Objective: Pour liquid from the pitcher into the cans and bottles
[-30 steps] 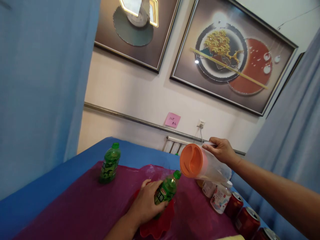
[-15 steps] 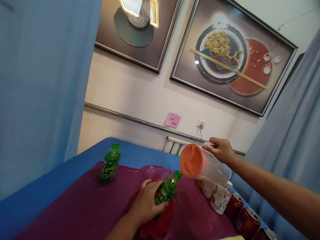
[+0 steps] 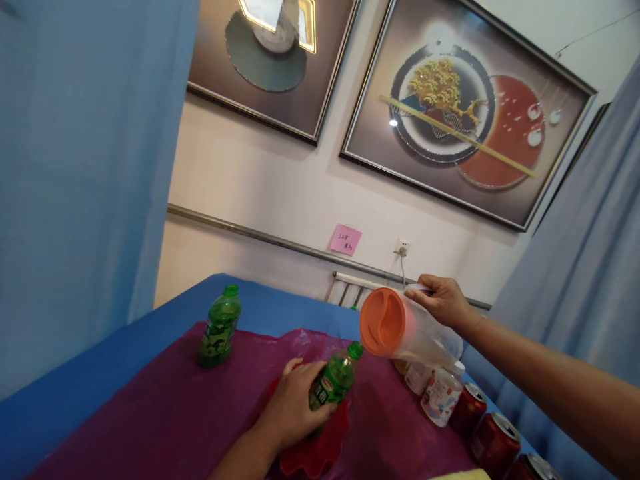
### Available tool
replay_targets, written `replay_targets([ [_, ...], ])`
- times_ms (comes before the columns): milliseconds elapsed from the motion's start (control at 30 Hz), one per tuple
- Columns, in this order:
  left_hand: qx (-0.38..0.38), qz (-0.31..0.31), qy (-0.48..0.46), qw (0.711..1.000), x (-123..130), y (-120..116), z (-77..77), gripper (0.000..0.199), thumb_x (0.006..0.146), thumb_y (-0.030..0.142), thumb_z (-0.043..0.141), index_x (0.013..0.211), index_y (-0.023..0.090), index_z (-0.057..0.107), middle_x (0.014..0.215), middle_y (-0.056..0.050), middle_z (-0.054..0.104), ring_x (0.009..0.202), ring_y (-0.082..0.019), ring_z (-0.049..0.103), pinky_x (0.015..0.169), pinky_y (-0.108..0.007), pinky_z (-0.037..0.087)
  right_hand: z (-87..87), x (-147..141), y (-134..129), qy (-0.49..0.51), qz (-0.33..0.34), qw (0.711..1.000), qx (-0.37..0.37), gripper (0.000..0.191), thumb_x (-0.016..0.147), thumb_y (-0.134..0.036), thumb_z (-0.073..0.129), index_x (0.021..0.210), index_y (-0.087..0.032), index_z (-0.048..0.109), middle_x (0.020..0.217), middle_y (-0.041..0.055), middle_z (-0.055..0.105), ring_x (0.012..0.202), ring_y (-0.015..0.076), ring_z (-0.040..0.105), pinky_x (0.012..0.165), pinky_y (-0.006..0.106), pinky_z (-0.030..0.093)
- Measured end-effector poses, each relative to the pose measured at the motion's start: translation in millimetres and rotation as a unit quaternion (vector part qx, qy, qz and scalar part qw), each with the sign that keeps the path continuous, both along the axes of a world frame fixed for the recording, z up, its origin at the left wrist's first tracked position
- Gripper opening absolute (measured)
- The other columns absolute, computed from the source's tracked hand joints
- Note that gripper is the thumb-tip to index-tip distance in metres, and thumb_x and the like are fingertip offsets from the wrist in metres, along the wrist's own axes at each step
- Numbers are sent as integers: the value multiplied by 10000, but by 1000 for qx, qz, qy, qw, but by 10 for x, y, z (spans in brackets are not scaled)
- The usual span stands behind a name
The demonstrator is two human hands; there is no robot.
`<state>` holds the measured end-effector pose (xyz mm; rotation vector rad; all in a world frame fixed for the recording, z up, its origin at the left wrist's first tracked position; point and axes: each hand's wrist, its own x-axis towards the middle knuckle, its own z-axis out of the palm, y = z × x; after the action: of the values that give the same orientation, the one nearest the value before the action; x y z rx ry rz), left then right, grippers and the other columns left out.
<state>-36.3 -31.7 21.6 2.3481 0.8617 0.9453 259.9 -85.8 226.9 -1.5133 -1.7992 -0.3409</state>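
My left hand (image 3: 295,408) is wrapped round a green bottle (image 3: 336,381), which leans to the right above a red scalloped dish (image 3: 320,453). With my right hand (image 3: 440,300) I grip the handle of a clear pitcher (image 3: 425,337). The pitcher is tipped on its side, and its orange lid (image 3: 383,322) faces left, just above and beside the bottle's mouth. Whether liquid is flowing between them is too small to tell. Another green bottle (image 3: 220,328) stands upright at the left on the purple sheet (image 3: 165,400).
At the right edge stand white-labelled bottles (image 3: 442,397) and several red cans (image 3: 495,440). A yellow item (image 3: 463,475) shows at the bottom. Blue curtains (image 3: 85,167) hang at both sides. Behind the blue-covered table (image 3: 270,305) are a wall rail (image 3: 260,235) and framed pictures.
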Motion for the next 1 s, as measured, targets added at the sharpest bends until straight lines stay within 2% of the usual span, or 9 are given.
replay_targets([
  [300, 2, 10, 5, 1000, 14, -10, 4, 576, 672, 245, 755, 1235, 254, 637, 1252, -74, 721, 1196, -329, 621, 1175, -576, 267, 17, -1, -25, -9, -9, 1000, 7, 577, 779, -698, 578, 531, -241, 329, 521, -64, 259, 513, 101, 259, 473, 249, 221],
  [1000, -2, 1, 1, 1000, 6, -1, -20, 566, 675, 253, 758, 1228, 252, 635, 1240, -74, 723, 1180, -324, 624, 1181, -579, 243, 16, 8, -35, -1, 5, 1000, -1, 571, 794, -682, 596, 533, -232, 362, 509, -61, 287, 506, 101, 271, 462, 245, 228],
])
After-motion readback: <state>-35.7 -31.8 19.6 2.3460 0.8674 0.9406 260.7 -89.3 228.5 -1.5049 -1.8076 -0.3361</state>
